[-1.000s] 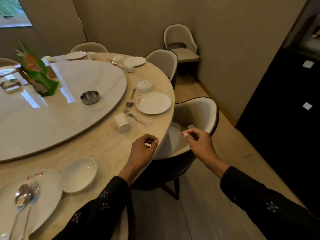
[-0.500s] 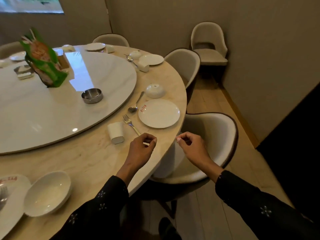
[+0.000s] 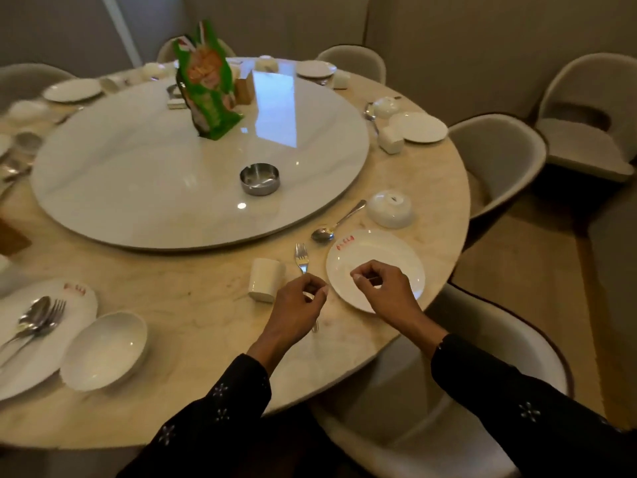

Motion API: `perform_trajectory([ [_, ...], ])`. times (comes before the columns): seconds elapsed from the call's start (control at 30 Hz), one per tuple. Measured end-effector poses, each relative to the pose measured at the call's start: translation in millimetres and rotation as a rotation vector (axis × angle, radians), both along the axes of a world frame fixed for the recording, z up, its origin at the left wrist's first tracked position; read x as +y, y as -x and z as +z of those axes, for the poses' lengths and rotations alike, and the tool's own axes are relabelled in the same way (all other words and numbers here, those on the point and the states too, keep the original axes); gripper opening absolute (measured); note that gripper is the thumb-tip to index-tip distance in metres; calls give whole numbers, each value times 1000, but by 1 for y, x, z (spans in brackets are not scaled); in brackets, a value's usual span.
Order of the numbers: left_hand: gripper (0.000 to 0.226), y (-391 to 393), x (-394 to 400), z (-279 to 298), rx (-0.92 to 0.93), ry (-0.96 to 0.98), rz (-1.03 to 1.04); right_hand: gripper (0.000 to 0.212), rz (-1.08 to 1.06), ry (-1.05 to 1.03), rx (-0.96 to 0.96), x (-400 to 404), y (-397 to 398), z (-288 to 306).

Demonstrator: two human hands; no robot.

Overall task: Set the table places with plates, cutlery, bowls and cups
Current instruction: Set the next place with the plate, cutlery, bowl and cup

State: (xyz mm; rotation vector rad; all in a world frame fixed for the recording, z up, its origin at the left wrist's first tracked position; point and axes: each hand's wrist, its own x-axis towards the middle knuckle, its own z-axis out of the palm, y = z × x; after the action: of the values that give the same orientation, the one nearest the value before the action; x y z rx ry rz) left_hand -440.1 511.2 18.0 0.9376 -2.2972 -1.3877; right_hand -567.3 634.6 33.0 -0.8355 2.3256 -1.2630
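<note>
Both hands over the near place setting — left on the fork, right above the plate.

My left hand (image 3: 299,301) covers the fork (image 3: 301,257) handle, fingers curled; whether it actually grips, I cannot tell. My right hand (image 3: 382,288) hovers curled over the plate (image 3: 365,250), holding nothing. A cup (image 3: 265,279) lies on its side just left of the fork; spoon (image 3: 336,224) and upturned bowl (image 3: 390,208) sit beyond — steel ashtray (image 3: 259,178) on the turntable (image 3: 138,174).
</note>
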Motion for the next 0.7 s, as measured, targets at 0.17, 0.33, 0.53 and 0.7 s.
perform_trajectory([
  [0.17, 4, 18, 7, -5, -44, 31, 191, 8, 183, -38, -19, -17, 40, -10],
  [0.33, 8, 37, 32, -2, -41, 19, 383, 11, 376, -74, -53, -20, 78, -13],
  [0.53, 8, 51, 62, -5, -36, 10, 551, 12, 558, -115, -17, -12, 101, -15],
  [0.7, 7, 56, 66, -10, -80, 53, 573, 24, 655, -218, 98, -13, 115, -23],
])
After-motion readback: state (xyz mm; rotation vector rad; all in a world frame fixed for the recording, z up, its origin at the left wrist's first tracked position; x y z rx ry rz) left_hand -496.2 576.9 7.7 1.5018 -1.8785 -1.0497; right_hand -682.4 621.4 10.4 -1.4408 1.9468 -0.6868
